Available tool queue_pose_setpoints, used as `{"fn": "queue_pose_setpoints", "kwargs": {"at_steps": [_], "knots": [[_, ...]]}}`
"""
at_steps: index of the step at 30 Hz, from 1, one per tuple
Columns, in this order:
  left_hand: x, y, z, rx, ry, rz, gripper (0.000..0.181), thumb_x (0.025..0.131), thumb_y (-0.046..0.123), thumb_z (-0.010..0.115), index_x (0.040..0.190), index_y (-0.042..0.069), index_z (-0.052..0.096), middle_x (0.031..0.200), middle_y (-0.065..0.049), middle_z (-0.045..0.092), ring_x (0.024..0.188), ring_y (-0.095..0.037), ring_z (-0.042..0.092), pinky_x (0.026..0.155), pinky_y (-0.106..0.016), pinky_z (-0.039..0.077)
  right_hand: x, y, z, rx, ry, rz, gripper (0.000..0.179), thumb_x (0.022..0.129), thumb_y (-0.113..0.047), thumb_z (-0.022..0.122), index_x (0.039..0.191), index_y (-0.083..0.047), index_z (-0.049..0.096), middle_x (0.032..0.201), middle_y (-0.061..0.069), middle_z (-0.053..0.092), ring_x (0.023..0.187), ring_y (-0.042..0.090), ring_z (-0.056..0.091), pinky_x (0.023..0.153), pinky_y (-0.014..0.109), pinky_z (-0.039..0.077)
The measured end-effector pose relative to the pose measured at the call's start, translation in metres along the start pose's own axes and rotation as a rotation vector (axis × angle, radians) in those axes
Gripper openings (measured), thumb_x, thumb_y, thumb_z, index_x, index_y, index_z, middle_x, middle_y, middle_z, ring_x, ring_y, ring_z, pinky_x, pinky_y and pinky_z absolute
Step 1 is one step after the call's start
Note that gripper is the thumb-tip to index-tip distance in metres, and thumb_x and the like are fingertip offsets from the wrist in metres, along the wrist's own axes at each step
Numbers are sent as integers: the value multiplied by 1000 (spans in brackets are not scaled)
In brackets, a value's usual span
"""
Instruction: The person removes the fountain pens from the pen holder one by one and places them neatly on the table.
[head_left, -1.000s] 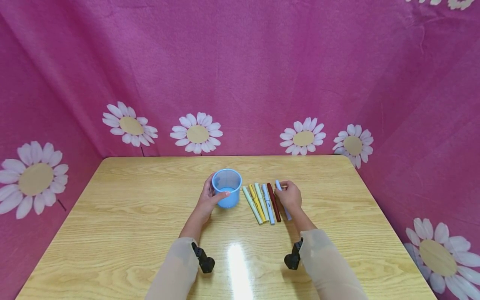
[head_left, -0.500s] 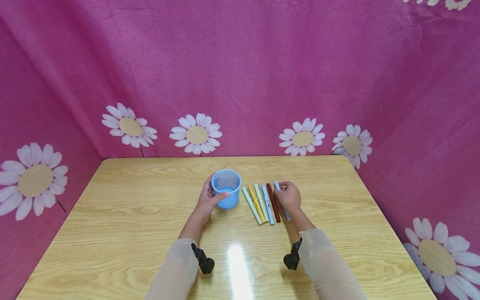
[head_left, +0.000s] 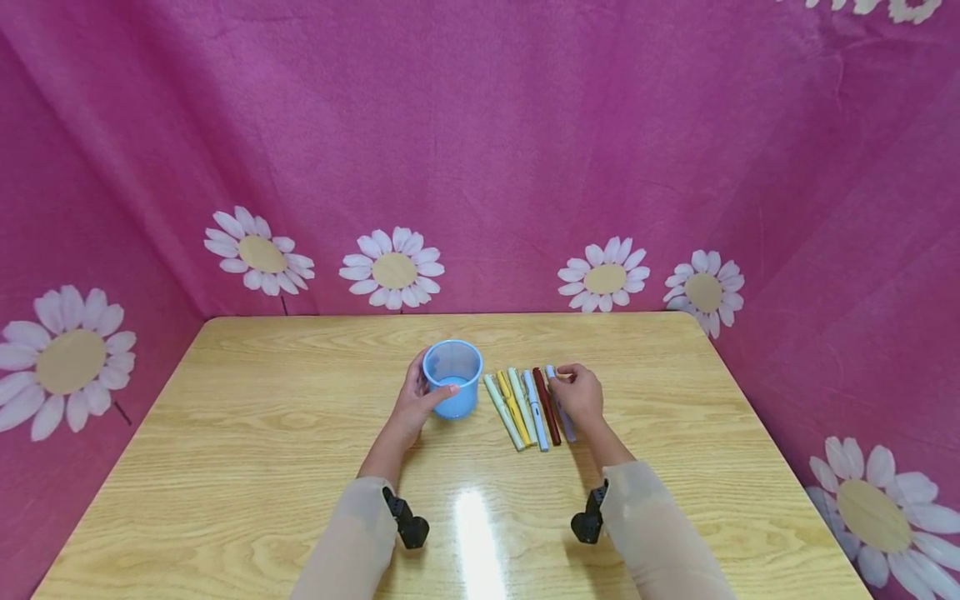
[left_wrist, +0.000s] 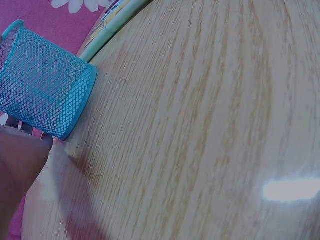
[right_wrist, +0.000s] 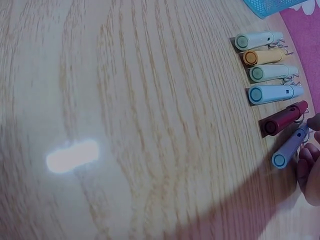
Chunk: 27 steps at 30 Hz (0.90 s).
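Observation:
My left hand (head_left: 411,404) holds a blue mesh pen holder (head_left: 467,400), its thumb on the near side. The holder stands upright with nothing inside; in the left wrist view, fingers lie behind its mesh wall (left_wrist: 47,82). On the right, my right hand (head_left: 582,398) pinches a lavender-blue pen (right_wrist: 288,150) near its far end. That pen lies on the table beside a dark red pen (head_left: 550,408). Further left in the row come a light blue pen (head_left: 537,419), a pale green pen (head_left: 517,387), a yellow pen (head_left: 513,407) and another pale green pen (head_left: 504,413).
The wooden table (head_left: 262,433) has a bright light reflection (head_left: 478,542) near its front. A pink curtain (head_left: 495,150) with printed daisies surrounds the back and sides. Black wrist cameras (head_left: 411,529) sit at both cuffs.
The lavender-blue pen under my right hand has shifted slightly left and nearer, closer to the dark red pen. My left hand and the pen holder stay in place.

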<state>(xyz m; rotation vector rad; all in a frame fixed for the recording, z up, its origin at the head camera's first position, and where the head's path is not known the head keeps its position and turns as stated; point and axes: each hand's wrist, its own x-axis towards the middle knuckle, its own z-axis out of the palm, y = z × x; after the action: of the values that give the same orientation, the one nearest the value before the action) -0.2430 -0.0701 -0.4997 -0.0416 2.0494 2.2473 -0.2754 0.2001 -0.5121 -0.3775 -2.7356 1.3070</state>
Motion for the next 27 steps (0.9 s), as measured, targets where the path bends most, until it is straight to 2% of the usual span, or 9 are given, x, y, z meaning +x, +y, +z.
{"fn": "queue_pose_setpoints", "kwargs": {"at_steps": [8, 13, 21, 27], "knots": [[-1, 0, 1, -4, -4, 17, 81, 81, 9, 67, 148, 18, 22, 156, -9, 21, 146, -29, 13, 119, -47, 9, 0, 1, -3, 36, 10, 9, 27, 86, -21, 62, 106, -3, 66, 82, 6, 56, 63, 12, 51, 53, 21, 41], [0, 0, 0, -7, -8, 17, 82, 80, 10, 69, 148, 20, 23, 155, -7, 23, 146, -27, 14, 119, -46, 10, 1, -1, -7, 48, 48, -2, 26, 88, -22, 58, 104, -3, 67, 81, 6, 55, 70, 16, 51, 57, 22, 40], [2, 1, -2, -1, -16, -17, 80, 82, 10, 68, 147, 20, 23, 155, -5, 23, 145, -25, 15, 119, -45, 14, 1, -4, -13, 74, 146, -25, 26, 89, -21, 54, 102, -2, 67, 83, 11, 59, 76, 21, 54, 63, 25, 41], [4, 0, -5, -7, -9, -32, 83, 79, 11, 73, 147, 21, 26, 154, -4, 26, 145, -24, 18, 119, -40, 17, 2, -10, -17, 81, 146, -47, 26, 92, -20, 53, 104, -1, 66, 88, 13, 60, 79, 22, 54, 65, 25, 41]]}}
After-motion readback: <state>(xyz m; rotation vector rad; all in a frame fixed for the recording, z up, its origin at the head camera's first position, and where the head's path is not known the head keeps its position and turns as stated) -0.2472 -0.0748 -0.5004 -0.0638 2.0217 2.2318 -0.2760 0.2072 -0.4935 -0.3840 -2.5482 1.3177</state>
